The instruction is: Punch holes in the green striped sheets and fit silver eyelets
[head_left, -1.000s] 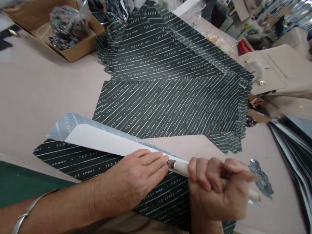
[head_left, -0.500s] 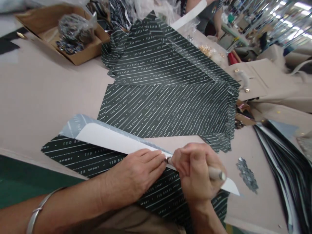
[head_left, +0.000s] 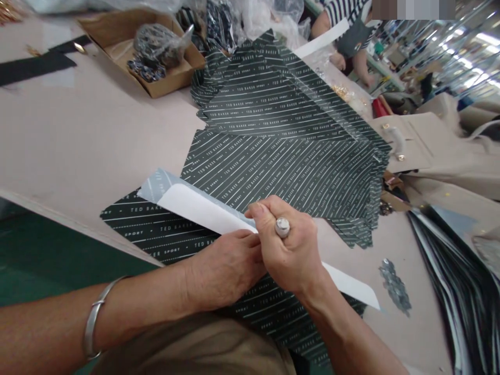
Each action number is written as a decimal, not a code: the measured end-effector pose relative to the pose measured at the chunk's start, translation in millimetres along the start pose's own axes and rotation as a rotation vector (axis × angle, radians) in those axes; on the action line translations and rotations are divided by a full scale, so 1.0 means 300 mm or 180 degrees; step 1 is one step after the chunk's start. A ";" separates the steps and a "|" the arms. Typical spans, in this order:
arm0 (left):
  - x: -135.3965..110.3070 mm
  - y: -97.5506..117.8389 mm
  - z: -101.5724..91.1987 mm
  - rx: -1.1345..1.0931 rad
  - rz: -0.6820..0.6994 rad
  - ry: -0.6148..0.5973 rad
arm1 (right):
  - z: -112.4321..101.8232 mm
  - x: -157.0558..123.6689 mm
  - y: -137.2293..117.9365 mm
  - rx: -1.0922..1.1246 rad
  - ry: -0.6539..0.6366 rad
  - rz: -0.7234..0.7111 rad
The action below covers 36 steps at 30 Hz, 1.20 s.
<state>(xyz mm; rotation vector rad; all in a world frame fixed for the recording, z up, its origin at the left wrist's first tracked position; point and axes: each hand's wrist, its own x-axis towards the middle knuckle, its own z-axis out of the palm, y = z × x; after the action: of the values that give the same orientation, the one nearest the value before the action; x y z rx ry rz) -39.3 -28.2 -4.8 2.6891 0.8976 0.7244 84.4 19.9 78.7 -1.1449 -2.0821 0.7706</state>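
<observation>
My right hand (head_left: 291,239) is closed in a fist around a pale, pen-like tool (head_left: 282,227). Only the tool's round end shows above the fist; its tip is hidden. Pressed close beside it, my left hand (head_left: 230,268) lies over a long white strip (head_left: 207,208), its fingers bent and partly covered by the right hand. Under the strip is a dark printed lining piece (head_left: 156,237) with diagonal white lettering. One edge of this piece is folded over, showing its grey-blue reverse (head_left: 158,182).
More printed lining pieces (head_left: 265,166) lie layered behind my hands. A cardboard box (head_left: 160,91) with bagged parts stands back left. To the right are small metallic bits (head_left: 394,286), dark stacked sheets (head_left: 464,276) and beige bags (head_left: 422,135). Another person (head_left: 351,44) is at the far side.
My right hand has moved up and left along the strip, next to the left fingers, and the tool now stands more upright. The camera view has shifted left.
</observation>
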 end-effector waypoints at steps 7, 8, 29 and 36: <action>0.013 0.002 -0.030 -0.0134 -0.0100 -0.0303 | -0.062 -0.067 0.047 0.0873 0.0620 0.0367; 0.013 0.004 -0.036 -0.0124 -0.0078 -0.0269 | -0.078 -0.071 0.043 0.1182 0.0761 0.0472; -0.027 -0.058 -0.074 0.0775 -0.0324 0.0864 | -0.498 -0.275 0.487 -0.2310 0.0264 0.1259; 0.005 -0.160 -0.132 0.0801 0.0053 0.1015 | -0.506 -0.267 0.396 -0.1616 0.0153 0.1034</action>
<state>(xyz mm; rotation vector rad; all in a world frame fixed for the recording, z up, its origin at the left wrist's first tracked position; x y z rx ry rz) -82.8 12.4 13.2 2.8473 1.1068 1.1381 292.4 32.0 66.8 -1.7877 -2.1394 0.3477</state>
